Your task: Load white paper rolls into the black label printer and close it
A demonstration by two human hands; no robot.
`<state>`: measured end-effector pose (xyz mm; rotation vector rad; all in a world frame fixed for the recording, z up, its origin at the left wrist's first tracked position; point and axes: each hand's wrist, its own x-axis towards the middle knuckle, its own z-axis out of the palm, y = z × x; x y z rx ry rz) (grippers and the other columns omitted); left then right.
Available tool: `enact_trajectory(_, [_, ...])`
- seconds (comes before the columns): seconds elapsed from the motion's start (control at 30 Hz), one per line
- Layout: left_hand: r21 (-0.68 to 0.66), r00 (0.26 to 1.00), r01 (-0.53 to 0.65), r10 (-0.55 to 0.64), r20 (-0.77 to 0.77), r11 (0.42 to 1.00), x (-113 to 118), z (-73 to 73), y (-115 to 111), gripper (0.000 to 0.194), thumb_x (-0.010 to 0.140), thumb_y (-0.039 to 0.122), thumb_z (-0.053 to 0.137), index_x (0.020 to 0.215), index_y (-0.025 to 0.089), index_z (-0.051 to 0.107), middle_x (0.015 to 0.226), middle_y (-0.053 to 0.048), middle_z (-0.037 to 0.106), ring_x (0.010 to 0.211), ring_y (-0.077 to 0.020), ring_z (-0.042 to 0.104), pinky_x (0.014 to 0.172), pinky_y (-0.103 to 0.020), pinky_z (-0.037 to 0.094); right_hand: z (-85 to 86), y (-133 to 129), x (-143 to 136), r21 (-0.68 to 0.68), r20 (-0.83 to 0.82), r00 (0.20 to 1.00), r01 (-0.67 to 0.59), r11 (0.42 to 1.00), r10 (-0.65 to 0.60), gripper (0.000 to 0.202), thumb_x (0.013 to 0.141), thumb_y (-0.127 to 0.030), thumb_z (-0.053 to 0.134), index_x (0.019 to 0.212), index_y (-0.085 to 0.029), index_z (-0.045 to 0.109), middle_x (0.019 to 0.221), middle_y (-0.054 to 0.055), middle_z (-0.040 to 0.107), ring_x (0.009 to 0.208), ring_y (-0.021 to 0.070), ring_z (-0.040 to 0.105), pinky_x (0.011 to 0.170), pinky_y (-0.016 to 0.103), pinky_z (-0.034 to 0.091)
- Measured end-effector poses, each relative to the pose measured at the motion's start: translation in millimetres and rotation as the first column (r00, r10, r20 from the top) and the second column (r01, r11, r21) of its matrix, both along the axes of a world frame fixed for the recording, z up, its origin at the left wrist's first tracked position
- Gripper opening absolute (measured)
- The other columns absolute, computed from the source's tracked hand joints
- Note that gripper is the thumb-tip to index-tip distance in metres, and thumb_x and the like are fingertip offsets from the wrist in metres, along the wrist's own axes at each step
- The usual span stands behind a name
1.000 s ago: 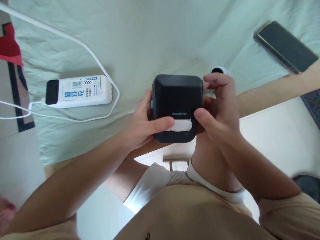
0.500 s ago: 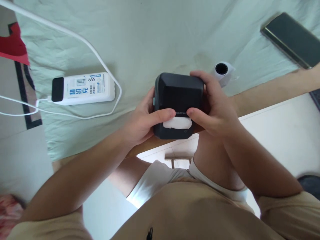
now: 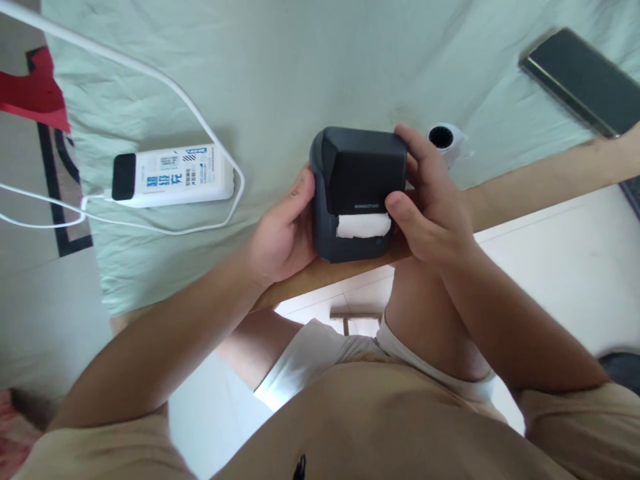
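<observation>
A small dark label printer (image 3: 367, 170) is held between my two hands above the table's near edge. A torn strip of white paper (image 3: 363, 225) sticks out of its slot. My left hand (image 3: 285, 230) grips the printer's left side, with the thumb along the upper left edge and the other fingers hidden beneath. My right hand (image 3: 433, 200) clasps the right side, its thumb on the front near the slot and its fingers around the far right edge. Just beyond my right hand stands a roll of white paper (image 3: 444, 141) with a black core.
A white power bank (image 3: 175, 175) with a white cable (image 3: 165, 80) looped around it lies at the left on the pale green cloth (image 3: 300, 60). A dark phone (image 3: 583, 80) rests at the far right. The wooden table edge (image 3: 550, 175) runs close to my legs.
The printer has tilted and shifted slightly away from me. My left thumb has slid off the front near the slot to the left side. My right thumb stays on the front.
</observation>
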<state>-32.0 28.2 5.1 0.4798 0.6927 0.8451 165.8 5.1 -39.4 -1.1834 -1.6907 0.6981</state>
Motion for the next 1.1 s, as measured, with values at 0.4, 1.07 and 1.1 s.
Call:
enact_trajectory(0.4, [-0.047, 0.991, -0.106, 0.102, -0.081, 0.993, 2, 2.2, -1, 0.038, 0.108, 0.030, 0.041, 0.086, 0.017, 0.070, 0.084, -0.003, 0.075, 0.105, -0.0234, 0.076, 0.102, -0.043, 0.059, -0.5, -5, 2, 0.052, -0.032, 0.999, 0.044, 0.998, -0.042, 0.074, 0.085, -0.065, 0.070, 0.148, -0.040, 0.040, 0.135, 0.006, 0.056, 0.065, 0.0107, 0.060, 0.047, 0.028, 0.049])
enact_trajectory(1.07, [0.073, 0.995, 0.088, -0.091, 0.042, 0.993, -2, -3.1, 0, 0.034, 0.106, 0.039, 0.048, 0.097, 0.015, 0.072, 0.090, -0.006, 0.076, 0.110, -0.0243, 0.074, 0.099, -0.037, 0.059, 87.6, 14, -13, -0.011, 0.781, 0.622, 0.101, 0.995, -0.054, 0.025, 0.087, -0.029, 0.066, 0.112, -0.030, 0.072, 0.084, 0.000, 0.075, 0.073, 0.0256, 0.068, 0.062, 0.038, 0.046])
enact_trajectory(1.1, [0.093, 0.996, 0.085, -0.087, 0.027, 0.992, -3, -3.7, -1, 0.028, 0.104, 0.036, 0.053, 0.099, 0.016, 0.072, 0.091, -0.005, 0.076, 0.110, -0.0237, 0.074, 0.097, -0.036, 0.060, 92.1, 16, -15, -0.067, 0.826, 0.563, 0.108, 0.992, -0.006, 0.033, 0.087, -0.030, 0.065, 0.120, -0.031, 0.070, 0.089, 0.002, 0.077, 0.078, 0.0286, 0.069, 0.063, 0.039, 0.047])
